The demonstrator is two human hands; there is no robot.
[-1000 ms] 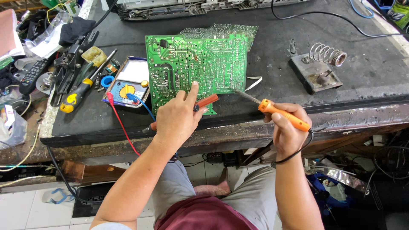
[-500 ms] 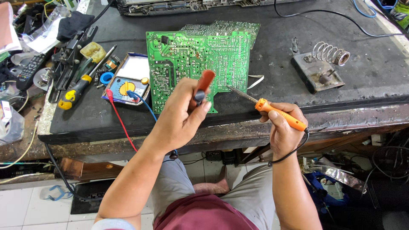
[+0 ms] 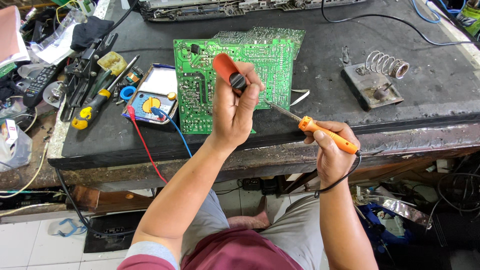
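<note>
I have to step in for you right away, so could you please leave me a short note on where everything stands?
Left hand: holds the red desoldering pump raised over the board.
Right hand: grips the orange soldering iron, tip at the board's right edge.
The board lies solder side up on the black mat; multimeter to its left, iron stand to its right.
Done: tools in hand.
Left: I cannot tell which joints have been worked.

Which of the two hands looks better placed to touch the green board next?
Probably the left hand: it hangs directly over the green circuit board, holding a red tool. The right hand sits off the bench edge, though its orange soldering iron tip reaches the board.
</note>
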